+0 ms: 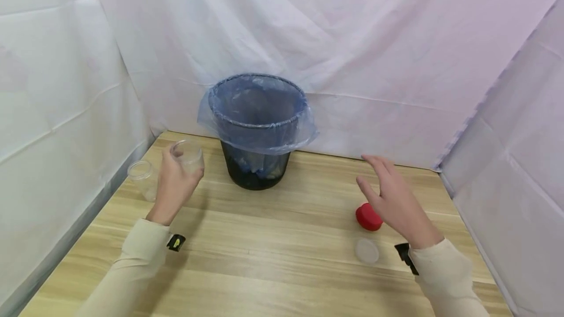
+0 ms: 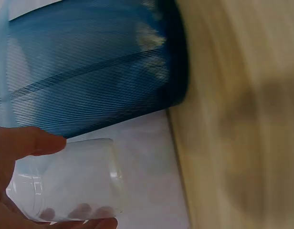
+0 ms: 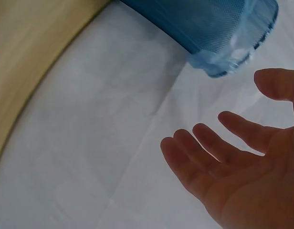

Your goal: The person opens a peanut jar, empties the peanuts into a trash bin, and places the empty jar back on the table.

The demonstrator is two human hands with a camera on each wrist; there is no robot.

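My left hand (image 1: 173, 180) grips a clear plastic jar (image 1: 190, 156) above the table's left side. In the left wrist view the thumb lies along one side of the jar (image 2: 78, 179) and fingertips show through the other. A second clear jar (image 1: 144, 180) stands behind that wrist, partly hidden by it. Over the right side my right hand (image 1: 398, 204) hovers with fingers spread, holding nothing, as the right wrist view also shows. Below and beside it sits a red lid (image 1: 369, 217), partly covered by the hand. Nearer the front lies a translucent white disc (image 1: 367, 251).
A black mesh waste bin (image 1: 255, 170) with a blue plastic liner (image 1: 282, 136) stands at the back of the wooden table (image 1: 273, 238), between the hands. White cloth (image 1: 374, 38) hangs behind the table and along both sides.
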